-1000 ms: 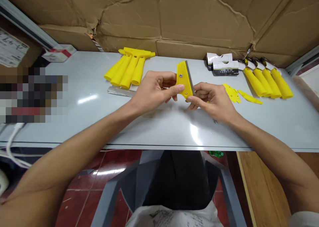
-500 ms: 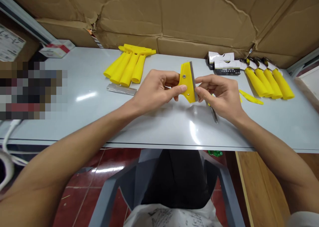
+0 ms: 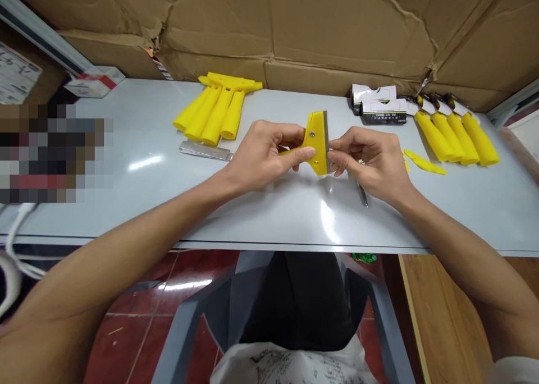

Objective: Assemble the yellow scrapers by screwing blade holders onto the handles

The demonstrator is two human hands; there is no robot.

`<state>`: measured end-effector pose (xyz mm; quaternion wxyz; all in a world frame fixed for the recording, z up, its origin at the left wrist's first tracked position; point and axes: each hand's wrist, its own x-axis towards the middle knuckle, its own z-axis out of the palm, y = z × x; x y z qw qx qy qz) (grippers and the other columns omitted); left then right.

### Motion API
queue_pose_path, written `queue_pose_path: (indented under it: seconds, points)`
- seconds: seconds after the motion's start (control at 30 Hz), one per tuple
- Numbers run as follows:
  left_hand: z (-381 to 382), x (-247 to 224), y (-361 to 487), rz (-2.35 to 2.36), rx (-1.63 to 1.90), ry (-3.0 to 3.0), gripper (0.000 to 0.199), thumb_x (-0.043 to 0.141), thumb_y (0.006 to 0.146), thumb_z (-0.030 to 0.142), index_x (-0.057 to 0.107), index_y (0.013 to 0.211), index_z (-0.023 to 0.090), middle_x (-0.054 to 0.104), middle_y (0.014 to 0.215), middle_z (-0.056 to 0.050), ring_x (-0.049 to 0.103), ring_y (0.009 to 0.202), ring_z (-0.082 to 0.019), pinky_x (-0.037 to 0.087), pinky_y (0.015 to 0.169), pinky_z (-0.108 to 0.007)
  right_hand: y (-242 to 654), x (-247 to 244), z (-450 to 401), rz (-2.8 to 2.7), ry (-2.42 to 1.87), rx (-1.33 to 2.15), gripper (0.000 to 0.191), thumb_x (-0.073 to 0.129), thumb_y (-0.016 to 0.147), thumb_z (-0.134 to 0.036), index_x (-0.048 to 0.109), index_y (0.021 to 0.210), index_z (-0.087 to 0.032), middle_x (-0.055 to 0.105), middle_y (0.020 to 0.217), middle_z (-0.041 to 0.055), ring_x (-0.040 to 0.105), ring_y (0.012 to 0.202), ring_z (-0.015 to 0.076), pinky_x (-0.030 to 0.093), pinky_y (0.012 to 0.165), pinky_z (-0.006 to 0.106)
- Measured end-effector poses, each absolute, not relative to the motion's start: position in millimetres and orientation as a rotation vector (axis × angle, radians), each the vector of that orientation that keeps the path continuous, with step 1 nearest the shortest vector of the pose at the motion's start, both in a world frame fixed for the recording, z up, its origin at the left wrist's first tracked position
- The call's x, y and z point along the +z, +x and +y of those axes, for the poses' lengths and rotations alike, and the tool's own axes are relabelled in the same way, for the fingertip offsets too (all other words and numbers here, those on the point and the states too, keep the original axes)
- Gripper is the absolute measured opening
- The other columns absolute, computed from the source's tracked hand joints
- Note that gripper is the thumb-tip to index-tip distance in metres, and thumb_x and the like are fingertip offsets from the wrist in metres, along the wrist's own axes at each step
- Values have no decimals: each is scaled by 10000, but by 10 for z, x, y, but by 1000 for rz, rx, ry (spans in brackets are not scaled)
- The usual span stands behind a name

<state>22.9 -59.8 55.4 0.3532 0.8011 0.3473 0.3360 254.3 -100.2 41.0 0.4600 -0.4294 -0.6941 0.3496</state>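
A yellow scraper point(image 3: 319, 127) is held up over the table, its head upright and a screw showing near the top. My left hand point(image 3: 263, 154) is closed round its handle, thumb on the yellow face. Along the scraper's right side runs a grey metal blade point(image 3: 325, 127). My right hand point(image 3: 373, 159) pinches the blade's outer edge between thumb and fingertips. Below that hand lies a thin metal shaft point(image 3: 362, 195), its other end mostly hidden by the hand. A slim yellow strip point(image 3: 425, 162) rests to the right.
Several yellow scraper handles point(image 3: 217, 112) lie at the back left, with flat metal blades point(image 3: 204, 150) in front. Black-and-white boxes point(image 3: 383, 113) stand at the back right, beside finished-looking yellow scrapers point(image 3: 457, 137). Cardboard point(image 3: 315, 36) lines the back; a small box point(image 3: 95, 82) sits far left.
The scraper head has turned slightly, so its blade edge stands more vertical, and has dropped a little. Both hands keep their hold, and the right fingers remain at the blade.
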Motion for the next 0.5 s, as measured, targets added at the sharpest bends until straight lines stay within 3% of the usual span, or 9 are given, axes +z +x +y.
queue_pose_path:
  seconds: [0.23, 0.33, 0.4, 0.5]
  points:
    - [-559, 525, 223, 887, 841, 2036, 369, 747, 909, 537, 689, 741, 213, 697, 686, -6, 652, 623, -139, 520, 593, -265, 2675, 503, -901, -1750, -1127, 775, 382, 842, 892, -609, 785, 847, -234, 753, 751, 18, 685, 597, 163, 580, 562, 343]
    - [-536, 482, 227, 855, 842, 1980, 316, 795, 871, 513, 684, 884, 217, 746, 758, 0, 678, 621, -134, 548, 601, -257, 2815, 563, -833, -1738, -1215, 614, 444, 762, 940, -664, 781, 831, -235, 716, 699, 24, 603, 531, 137, 491, 496, 327]
    - [-526, 445, 233, 836, 853, 1934, 389, 831, 846, 521, 646, 1021, 227, 762, 771, 8, 694, 613, -139, 560, 594, -256, 2838, 565, -815, -1723, -1203, 650, 441, 758, 943, -666, 790, 872, -232, 715, 713, 22, 583, 528, 129, 467, 488, 320]
    - [-545, 403, 247, 816, 849, 1917, 494, 854, 835, 564, 576, 1077, 235, 779, 781, 8, 717, 620, -146, 561, 582, -247, 2740, 518, -853, -1741, -1126, 730, 428, 832, 883, -649, 801, 972, -231, 752, 824, 24, 635, 642, 143, 493, 542, 306]
